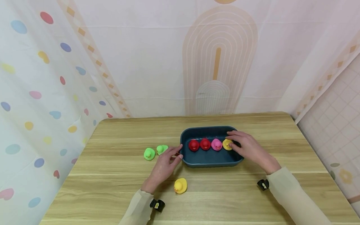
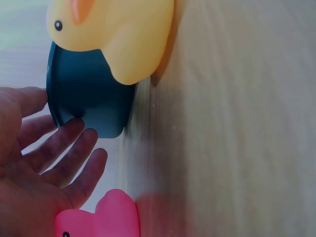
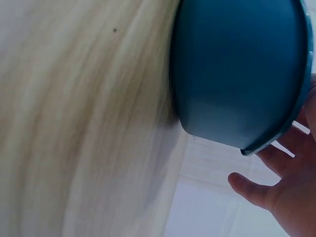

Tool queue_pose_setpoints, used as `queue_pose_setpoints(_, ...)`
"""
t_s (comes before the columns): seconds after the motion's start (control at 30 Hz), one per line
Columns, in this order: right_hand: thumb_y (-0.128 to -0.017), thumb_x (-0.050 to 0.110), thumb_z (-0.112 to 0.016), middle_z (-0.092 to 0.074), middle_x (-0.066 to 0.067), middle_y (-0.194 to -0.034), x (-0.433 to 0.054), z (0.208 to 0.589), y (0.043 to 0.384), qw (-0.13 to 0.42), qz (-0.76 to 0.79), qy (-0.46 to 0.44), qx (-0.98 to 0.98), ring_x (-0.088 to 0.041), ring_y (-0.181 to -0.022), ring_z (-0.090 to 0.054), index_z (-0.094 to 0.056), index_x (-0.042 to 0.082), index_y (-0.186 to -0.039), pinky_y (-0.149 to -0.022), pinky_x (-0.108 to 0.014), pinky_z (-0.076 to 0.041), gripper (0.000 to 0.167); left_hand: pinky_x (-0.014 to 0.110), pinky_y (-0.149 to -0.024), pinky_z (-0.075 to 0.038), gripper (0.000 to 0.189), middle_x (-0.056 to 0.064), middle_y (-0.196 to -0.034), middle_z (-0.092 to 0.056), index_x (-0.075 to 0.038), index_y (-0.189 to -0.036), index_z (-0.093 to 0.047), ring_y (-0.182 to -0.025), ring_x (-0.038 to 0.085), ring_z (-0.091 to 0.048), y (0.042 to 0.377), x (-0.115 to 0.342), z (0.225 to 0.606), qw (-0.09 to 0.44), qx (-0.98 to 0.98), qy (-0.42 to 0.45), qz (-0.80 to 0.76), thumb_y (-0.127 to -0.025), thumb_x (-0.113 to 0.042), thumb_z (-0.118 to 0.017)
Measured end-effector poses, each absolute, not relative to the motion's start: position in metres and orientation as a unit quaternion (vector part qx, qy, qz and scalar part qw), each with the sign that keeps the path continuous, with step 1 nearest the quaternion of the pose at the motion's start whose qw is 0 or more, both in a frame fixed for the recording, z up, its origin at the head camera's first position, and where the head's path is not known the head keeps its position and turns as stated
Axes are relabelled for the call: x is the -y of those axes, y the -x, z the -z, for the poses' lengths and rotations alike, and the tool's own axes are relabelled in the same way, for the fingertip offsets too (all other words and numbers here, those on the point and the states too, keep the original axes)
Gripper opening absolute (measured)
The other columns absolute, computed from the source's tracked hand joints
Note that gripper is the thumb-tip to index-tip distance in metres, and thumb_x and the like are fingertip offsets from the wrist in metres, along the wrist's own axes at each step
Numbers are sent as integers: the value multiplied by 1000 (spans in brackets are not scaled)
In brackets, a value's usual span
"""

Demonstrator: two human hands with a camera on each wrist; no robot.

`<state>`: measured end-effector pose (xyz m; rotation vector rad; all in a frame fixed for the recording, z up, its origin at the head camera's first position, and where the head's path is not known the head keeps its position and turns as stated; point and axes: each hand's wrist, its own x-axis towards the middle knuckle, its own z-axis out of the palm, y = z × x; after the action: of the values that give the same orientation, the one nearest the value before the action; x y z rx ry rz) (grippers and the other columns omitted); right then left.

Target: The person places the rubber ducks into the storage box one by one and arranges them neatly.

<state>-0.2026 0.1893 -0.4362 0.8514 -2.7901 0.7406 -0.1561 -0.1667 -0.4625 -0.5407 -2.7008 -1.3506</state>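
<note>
A dark blue tray (image 1: 211, 163) stands on the table with a row of rubber ducks inside. From left to right these are two red ducks (image 1: 194, 145), a pink duck (image 1: 216, 144) and a yellow duck (image 1: 226, 145). Reaching over the tray's right rim, my right hand (image 1: 250, 148) pinches that yellow duck between thumb and fingers. My left hand (image 1: 163, 167) touches the left end of the tray with fingers spread, as the left wrist view also shows. A small red patch shows between its thumb and fingers. In the right wrist view the tray wall (image 3: 237, 69) hides the ducks.
Two green ducks (image 1: 149, 154) sit left of the tray. Another yellow duck (image 1: 180, 186) lies in front, near my left wrist. The left wrist view shows a pink duck (image 2: 106, 217) beside my left fingers. A patterned curtain (image 1: 146, 56) hangs behind the wooden table (image 1: 118, 187).
</note>
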Motion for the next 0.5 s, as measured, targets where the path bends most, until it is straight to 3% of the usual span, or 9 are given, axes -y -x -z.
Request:
queue_pose_setpoints(0.37, -104, 16, -65, -52, -24, -150, -200, 433, 184, 77, -296, -231, 924, -45, -139, -46, -60, -5, -139, -112, -64, -39, 42, 32, -92, -60, 44, 8, -130, -65, -4, -145, -59, -109, 21, -67, 156, 167, 462, 37, 881, 172, 438, -103, -13, -66)
queue_pose_setpoints(0.5, -106, 20, -62, -55, -26, -144, -204, 435, 180, 90, -316, -194, 924, -45, -129, -55, -59, -5, -139, -104, -63, -47, 42, 32, -91, -60, 44, 8, -130, -65, -4, -145, -60, -108, 20, -67, 156, 168, 462, 38, 881, 173, 438, -103, -13, -66)
